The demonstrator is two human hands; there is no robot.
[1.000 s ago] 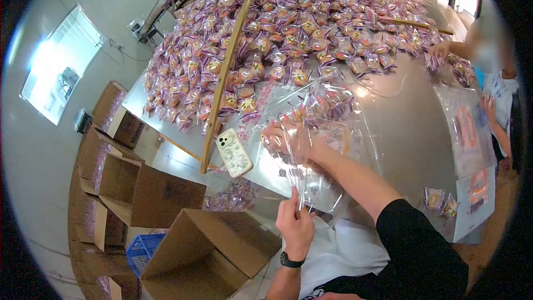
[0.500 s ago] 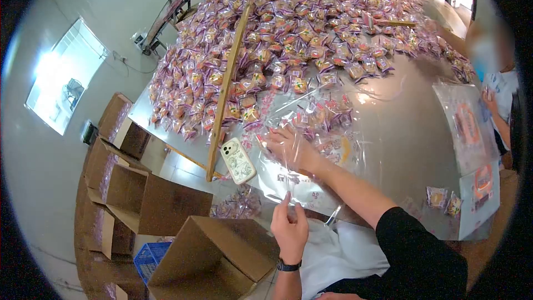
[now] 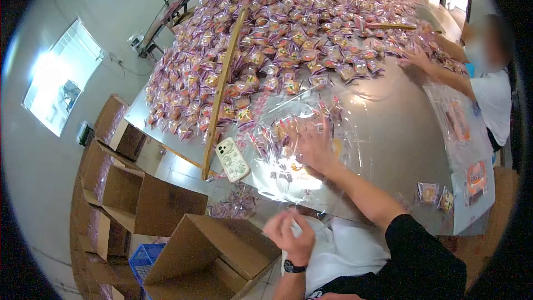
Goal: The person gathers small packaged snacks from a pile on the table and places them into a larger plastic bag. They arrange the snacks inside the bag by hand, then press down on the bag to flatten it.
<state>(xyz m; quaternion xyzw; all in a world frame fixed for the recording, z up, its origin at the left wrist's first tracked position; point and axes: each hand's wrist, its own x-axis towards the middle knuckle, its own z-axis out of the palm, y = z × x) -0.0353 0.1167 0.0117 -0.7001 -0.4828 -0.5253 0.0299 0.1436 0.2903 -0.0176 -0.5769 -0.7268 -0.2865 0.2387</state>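
Note:
My right hand (image 3: 315, 147) is over the clear plastic bag (image 3: 344, 175) on the metal table, its blurred fingers apart among small wrapped packets (image 3: 283, 129). Whether it lies inside the bag or on top of the film is unclear. My left hand (image 3: 291, 236), wearing a black watch (image 3: 294, 267), is below the table's front edge, near the bag's lower edge. Motion smears its bent fingers, and no held thing can be made out. A phone (image 3: 232, 159) in a pale patterned case lies left of the bag.
Many wrapped packets (image 3: 300, 39) cover the table's far part, with a wooden strip (image 3: 225, 78) across them. Open cartons (image 3: 214, 255) and a blue crate (image 3: 145, 258) stand at left. Flat printed bags (image 3: 458, 122) lie at right, where a co-worker (image 3: 491, 91) reaches over the packets.
My right hand has moved right over the bag, and packets there have spread leftward. My left hand has drawn down from the bag's edge. The co-worker's arms now reach onto the table.

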